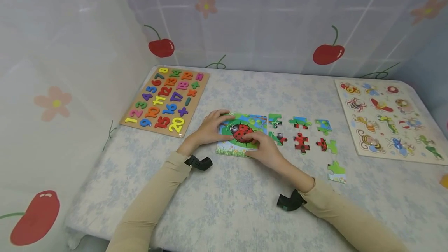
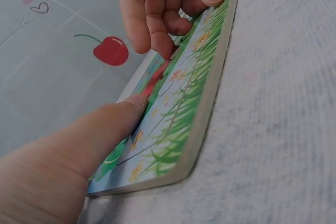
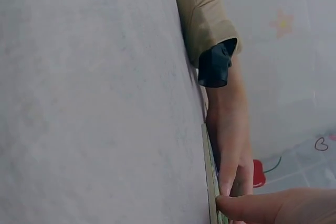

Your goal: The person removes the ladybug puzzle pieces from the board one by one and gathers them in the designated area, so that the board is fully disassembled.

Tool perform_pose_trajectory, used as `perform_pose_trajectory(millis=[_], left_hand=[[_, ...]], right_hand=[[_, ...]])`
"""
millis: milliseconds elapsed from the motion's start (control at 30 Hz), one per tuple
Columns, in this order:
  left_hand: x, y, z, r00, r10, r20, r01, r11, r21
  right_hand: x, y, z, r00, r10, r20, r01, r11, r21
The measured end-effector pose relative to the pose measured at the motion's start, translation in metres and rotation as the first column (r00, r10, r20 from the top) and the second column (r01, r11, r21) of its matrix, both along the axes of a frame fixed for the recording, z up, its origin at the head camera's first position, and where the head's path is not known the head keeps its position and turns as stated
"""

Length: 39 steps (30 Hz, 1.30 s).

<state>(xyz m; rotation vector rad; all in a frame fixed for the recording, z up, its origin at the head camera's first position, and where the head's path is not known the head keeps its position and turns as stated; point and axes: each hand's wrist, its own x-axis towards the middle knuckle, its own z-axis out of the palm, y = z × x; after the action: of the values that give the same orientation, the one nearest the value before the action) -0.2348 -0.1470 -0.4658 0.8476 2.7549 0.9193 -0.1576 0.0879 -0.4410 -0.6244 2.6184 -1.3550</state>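
Observation:
A flat square ladybug puzzle board (image 1: 226, 149) lies on the table between both hands. My left hand (image 1: 211, 127) rests along its left side, thumb laid on the picture and fingers spread near the top left corner. My right hand (image 1: 267, 151) reaches over from the right; its bent fingers touch the ladybug picture, and the thumb (image 3: 247, 207) is at the board's near edge. Grass and thin seam lines show on the board (image 2: 181, 145) in the left wrist view. No loose piece shows between the right fingers, though the palm side is partly hidden.
Several loose jigsaw pieces (image 1: 301, 143) lie in rough rows right of the board. A wooden number board (image 1: 190, 121) is at the back left, an insect picture board (image 1: 353, 127) at the far right. Patterned curtains (image 1: 252, 22) hang behind the table (image 1: 224, 205).

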Motion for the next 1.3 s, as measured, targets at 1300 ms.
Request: perform_pose_trajectory(millis=[1300], left_hand=[[0.0,-0.001,0.0,0.999,-0.022,-0.039,0.022,1.0,0.005]], right_hand=[[0.052,0.141,0.014,0.945,-0.236,0.226,0.26,0.962,-0.085]])
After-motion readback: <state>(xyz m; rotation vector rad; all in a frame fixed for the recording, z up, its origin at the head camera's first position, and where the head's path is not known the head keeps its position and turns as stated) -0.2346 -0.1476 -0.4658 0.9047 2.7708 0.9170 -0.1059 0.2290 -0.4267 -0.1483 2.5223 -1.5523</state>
